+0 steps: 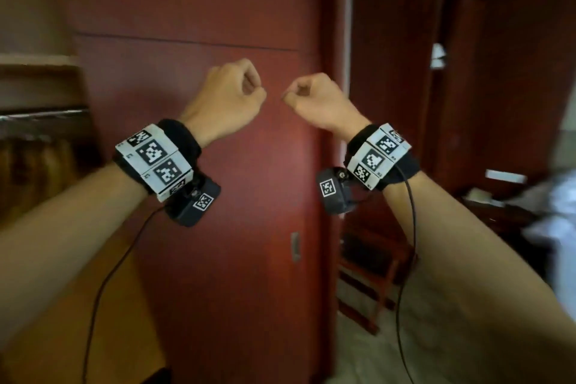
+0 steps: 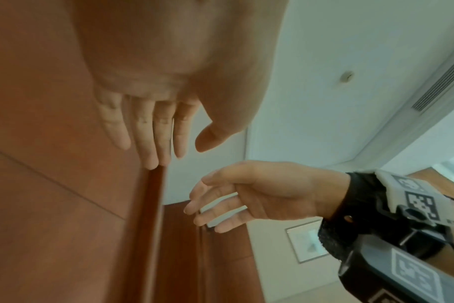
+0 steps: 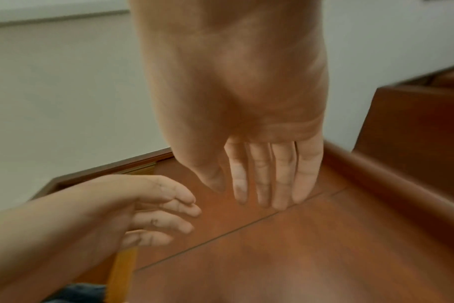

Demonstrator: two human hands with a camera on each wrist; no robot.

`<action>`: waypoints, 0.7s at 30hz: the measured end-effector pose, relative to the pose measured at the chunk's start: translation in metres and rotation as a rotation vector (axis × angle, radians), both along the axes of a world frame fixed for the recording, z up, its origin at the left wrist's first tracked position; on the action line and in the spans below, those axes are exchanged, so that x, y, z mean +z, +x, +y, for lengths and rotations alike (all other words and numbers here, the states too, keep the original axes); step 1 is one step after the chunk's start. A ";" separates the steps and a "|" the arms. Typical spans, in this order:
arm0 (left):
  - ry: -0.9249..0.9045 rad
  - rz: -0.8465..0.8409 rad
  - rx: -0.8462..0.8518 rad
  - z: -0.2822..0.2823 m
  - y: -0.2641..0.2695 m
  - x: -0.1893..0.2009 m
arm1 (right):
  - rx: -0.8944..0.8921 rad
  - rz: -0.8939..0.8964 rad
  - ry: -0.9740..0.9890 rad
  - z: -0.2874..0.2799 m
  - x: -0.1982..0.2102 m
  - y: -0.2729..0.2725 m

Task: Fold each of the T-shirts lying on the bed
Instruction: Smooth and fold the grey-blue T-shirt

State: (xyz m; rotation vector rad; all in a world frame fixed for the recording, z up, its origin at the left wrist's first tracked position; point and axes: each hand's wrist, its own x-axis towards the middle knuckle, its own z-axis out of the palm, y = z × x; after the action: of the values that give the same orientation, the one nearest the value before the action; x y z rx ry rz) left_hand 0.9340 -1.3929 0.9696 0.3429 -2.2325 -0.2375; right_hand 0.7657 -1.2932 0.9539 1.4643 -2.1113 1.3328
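Both hands are raised at chest height and hold nothing. From the head camera, the left hand (image 1: 229, 97) and right hand (image 1: 318, 100) sit close together, fingers curled loosely inward, facing a red wooden panel (image 1: 218, 9). No T-shirt or bed shows; a white blur (image 1: 558, 212) at the right edge could be bedding, which would put the work to the right, nearer the right hand, though I cannot tell. A slatted wooden stand (image 1: 367, 274) is low on that side.

Left wrist view: left hand (image 2: 153, 82) with fingers loosely extended, right hand (image 2: 259, 194) just beside, also slack.

Right wrist view: right hand (image 3: 246, 102) and left hand (image 3: 132, 211) relaxed, empty, over red wood
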 end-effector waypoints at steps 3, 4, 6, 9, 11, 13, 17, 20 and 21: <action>0.051 0.016 -0.154 0.080 -0.091 -0.024 | -0.153 0.000 0.060 0.107 -0.027 -0.066; 0.064 0.021 -0.205 0.108 -0.120 -0.031 | -0.202 0.000 0.077 0.142 -0.035 -0.086; 0.079 -0.005 -0.305 0.167 -0.176 -0.047 | -0.291 -0.019 0.096 0.213 -0.052 -0.122; 0.079 -0.056 -0.443 0.254 -0.248 -0.068 | -0.406 -0.055 0.088 0.311 -0.076 -0.169; 0.080 -0.083 -0.530 0.310 -0.291 -0.083 | -0.506 -0.078 0.055 0.370 -0.092 -0.199; 0.070 -0.118 -0.600 0.360 -0.334 -0.100 | -0.610 -0.098 0.030 0.425 -0.109 -0.227; 0.037 -0.229 -0.720 0.445 -0.418 -0.139 | -0.739 -0.139 -0.043 0.528 -0.146 -0.282; 0.028 -0.305 -0.798 0.500 -0.480 -0.169 | -0.768 -0.218 -0.049 0.596 -0.174 -0.318; 0.009 -0.320 -0.819 0.518 -0.501 -0.179 | -0.763 -0.245 -0.045 0.616 -0.182 -0.329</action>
State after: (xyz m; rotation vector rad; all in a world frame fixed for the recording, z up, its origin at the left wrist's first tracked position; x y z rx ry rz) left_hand 0.4329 -0.8748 0.7903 -0.5939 -2.5808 -0.6565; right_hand 0.4364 -0.6769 0.7719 0.3793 -2.3865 1.2541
